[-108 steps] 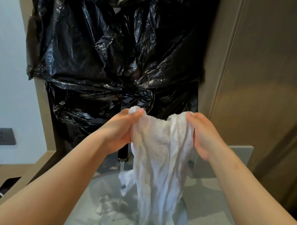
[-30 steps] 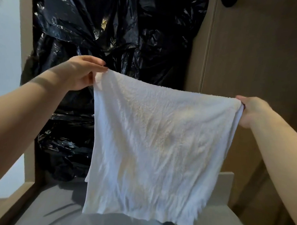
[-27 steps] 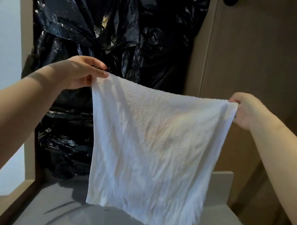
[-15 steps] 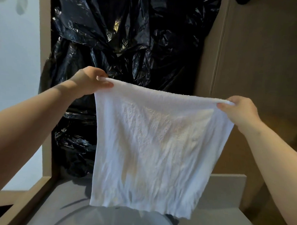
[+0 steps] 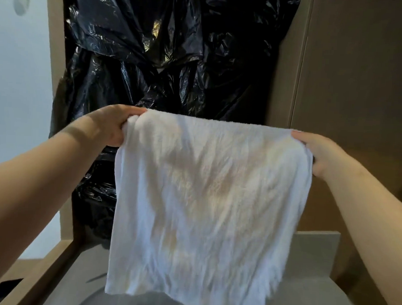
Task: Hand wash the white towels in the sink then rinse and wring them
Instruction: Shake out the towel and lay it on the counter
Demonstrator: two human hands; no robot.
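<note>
A white towel (image 5: 207, 198) hangs spread out flat in front of me, wrinkled, with a faint yellowish tint in its middle. My left hand (image 5: 111, 125) grips its upper left corner and my right hand (image 5: 324, 155) grips its upper right corner, so the top edge runs almost level between them. The towel's lower edge hangs just above the sink (image 5: 124, 303), whose basin shows only as a sliver at the bottom and is mostly hidden behind the cloth.
Crumpled black plastic sheeting (image 5: 176, 59) covers the wall behind the sink. A brown panel wall (image 5: 359, 90) stands to the right. The grey counter (image 5: 309, 293) surrounds the sink, with a wooden ledge (image 5: 40, 272) at the left.
The towel went from bunched between my hands to spread wide. Over the last second both hands have come lower and slightly closer, and the top edge has levelled.
</note>
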